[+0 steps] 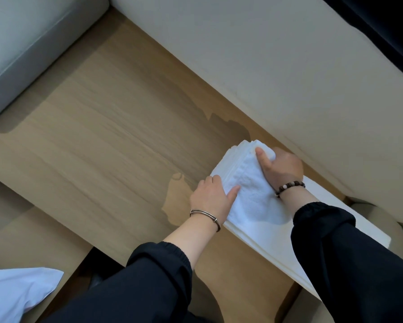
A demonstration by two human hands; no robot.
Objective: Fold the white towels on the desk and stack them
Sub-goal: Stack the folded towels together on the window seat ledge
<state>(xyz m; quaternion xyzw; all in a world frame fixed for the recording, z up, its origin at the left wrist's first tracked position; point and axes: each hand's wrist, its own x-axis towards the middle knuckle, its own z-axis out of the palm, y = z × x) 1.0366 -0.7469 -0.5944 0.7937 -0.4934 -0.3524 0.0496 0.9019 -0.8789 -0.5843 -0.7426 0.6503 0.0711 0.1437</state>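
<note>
The wooden surface [107,127] fills most of the view. A beige wall [277,66] bounds it on the right and a grey cushion [20,54] sits at the far left corner. A flat stack [265,236] of white towels lies on the right part of the surface, beside the wall. On the far end of the stack rests a thick folded towel [249,185]. A white cloth [16,292] shows at the lower left, off the surface.

Two black sleeves [359,264] reach in from below. The left grip [211,197] is clamped on the towel's left edge, fingers curled, thumb on top. The right grip [282,169] is clamped on its far right corner, thumb on top. A metal bangle [205,214] circles the left wrist and a bead bracelet [289,187] the right.
</note>
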